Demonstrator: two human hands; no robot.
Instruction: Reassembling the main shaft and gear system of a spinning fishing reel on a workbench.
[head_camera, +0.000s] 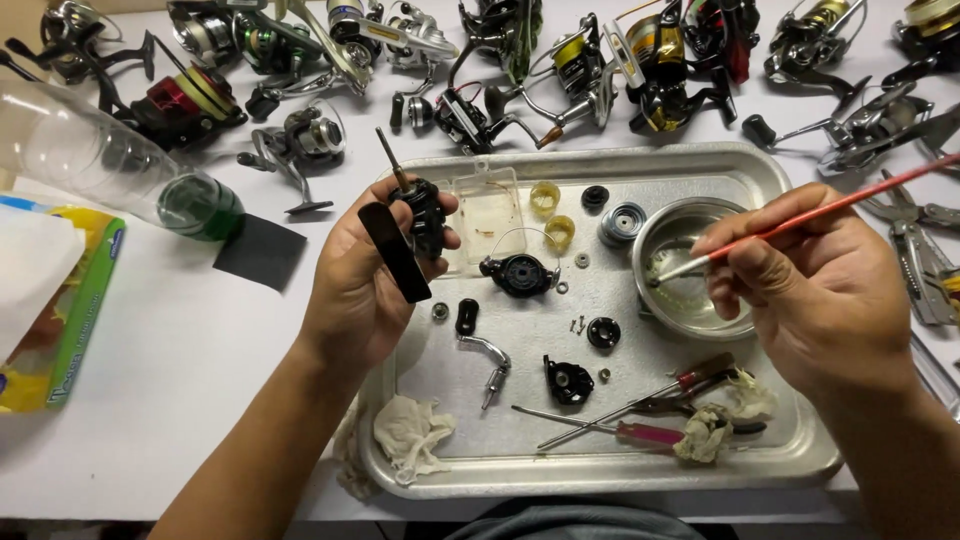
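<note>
Reel body in the left hand, brush in the right, both over a metal tray.

The left hand (362, 285) is clamped on a black reel body (415, 225) with a shaft sticking up, held above the tray's (700, 165) left end. The right hand (810, 295) pinches a red brush (800, 218), its tip dipped in a small steel bowl (740, 215) at the tray's right side. The hands are well apart. On the tray lie a rotor (520, 275), a crank (487, 358), two screwdrivers (640, 432), small parts and a rag (410, 435). Many reels (650, 60) crowd the table behind; a clear bottle (120, 165) lies at left.
</note>
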